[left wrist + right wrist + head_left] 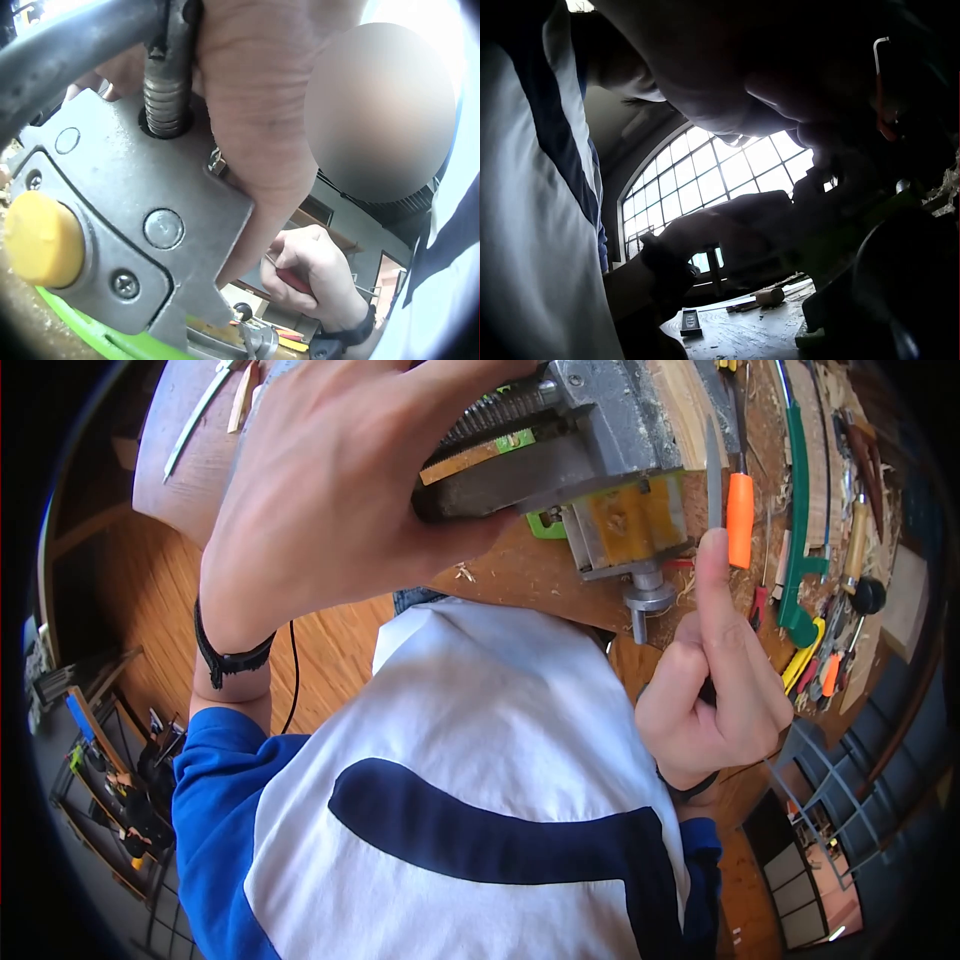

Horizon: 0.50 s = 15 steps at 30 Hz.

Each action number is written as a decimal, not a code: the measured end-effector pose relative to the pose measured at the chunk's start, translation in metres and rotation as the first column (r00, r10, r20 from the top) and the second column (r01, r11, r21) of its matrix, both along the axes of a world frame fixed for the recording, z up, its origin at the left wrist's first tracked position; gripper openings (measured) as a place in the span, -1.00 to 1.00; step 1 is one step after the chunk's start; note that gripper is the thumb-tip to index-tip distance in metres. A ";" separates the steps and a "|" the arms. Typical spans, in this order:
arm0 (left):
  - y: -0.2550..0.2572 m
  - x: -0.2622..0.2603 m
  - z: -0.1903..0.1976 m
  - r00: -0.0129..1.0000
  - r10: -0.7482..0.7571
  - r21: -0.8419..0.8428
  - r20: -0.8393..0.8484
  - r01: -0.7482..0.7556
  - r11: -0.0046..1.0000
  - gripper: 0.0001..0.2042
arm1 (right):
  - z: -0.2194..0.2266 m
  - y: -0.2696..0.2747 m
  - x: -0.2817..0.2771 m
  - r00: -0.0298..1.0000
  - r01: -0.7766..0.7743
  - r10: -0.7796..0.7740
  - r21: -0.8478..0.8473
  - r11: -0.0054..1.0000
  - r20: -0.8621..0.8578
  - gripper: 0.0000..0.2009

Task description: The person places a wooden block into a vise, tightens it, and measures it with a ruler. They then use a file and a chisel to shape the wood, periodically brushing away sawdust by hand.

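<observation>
A grey metal bench vise (640,420) with a threaded screw stands at the table edge in the head view, its yellow knob (41,238) large in the left wrist view. My left hand (330,490) grips the vise's dark near jaw, thumb along one side and fingers over the other. Pale wood (690,420) lies at the vise's far side. My right hand (720,690) holds a tool with a slim grey tapered blade (713,470) pointing away from me, index finger laid along it. Between the curled fingers, its red handle (294,280) shows in the left wrist view.
Right of the vise lie an orange-handled tool (740,520), a long green tool (800,540) and several hand tools among wood shavings. A metal crank (648,600) juts from the vise toward my body. The wooden table (520,565) ends just before my shirt.
</observation>
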<state>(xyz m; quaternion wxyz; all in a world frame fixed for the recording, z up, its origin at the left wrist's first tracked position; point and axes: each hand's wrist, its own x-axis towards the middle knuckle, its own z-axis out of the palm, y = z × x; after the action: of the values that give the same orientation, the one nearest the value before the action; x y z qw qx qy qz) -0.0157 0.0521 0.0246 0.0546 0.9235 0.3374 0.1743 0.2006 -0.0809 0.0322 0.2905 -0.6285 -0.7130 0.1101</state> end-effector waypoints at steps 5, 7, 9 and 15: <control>0.000 0.003 0.009 0.999 -0.035 -0.064 0.008 0.036 0.997 -0.33 | 0.007 0.012 -0.001 0.999 -0.012 0.012 -0.016 1.000 0.029 -0.44; -0.001 0.004 0.005 1.000 -0.011 -0.045 0.024 0.012 0.999 -0.32 | 0.002 0.017 -0.004 0.998 -0.001 -0.002 0.061 0.998 0.055 -0.44; -0.001 0.001 0.004 1.000 -0.002 -0.036 0.013 0.003 0.999 -0.32 | 0.005 0.012 -0.005 0.997 0.013 -0.014 0.013 1.000 0.076 -0.43; 0.003 -0.003 0.013 0.998 -0.068 -0.113 -0.018 0.065 0.991 -0.32 | 0.005 -0.002 0.000 0.998 0.021 -0.019 -0.032 0.999 0.054 -0.42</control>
<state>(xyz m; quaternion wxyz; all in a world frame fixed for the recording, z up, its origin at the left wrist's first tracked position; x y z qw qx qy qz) -0.0188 0.0548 0.0379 0.1085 0.9315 0.3163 0.1432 0.2001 -0.0828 0.0376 0.2622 -0.6431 -0.7122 0.1018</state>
